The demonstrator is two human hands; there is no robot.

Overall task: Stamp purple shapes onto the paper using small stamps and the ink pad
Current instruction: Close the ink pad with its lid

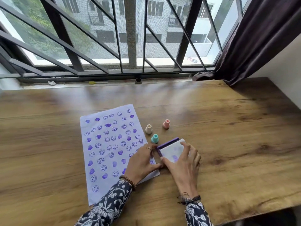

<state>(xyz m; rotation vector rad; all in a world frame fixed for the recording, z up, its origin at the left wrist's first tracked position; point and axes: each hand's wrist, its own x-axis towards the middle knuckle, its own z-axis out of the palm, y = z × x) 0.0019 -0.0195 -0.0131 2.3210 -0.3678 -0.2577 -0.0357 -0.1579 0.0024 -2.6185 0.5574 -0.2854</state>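
Purple-edged ink pad sits on the wooden table just right of the stamped paper, both hands clasping it. Left hand lies palm-down over the paper's corner, fingers pinching its near-left edge; right hand arches over the translucent lid, fingers spread on it

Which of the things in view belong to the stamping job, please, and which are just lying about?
Job: paper, ink pad held by both hands, cream stamp, teal stamp, pink stamp.
Lying about: yellow-tipped pen and crumpled scrap on the sill.
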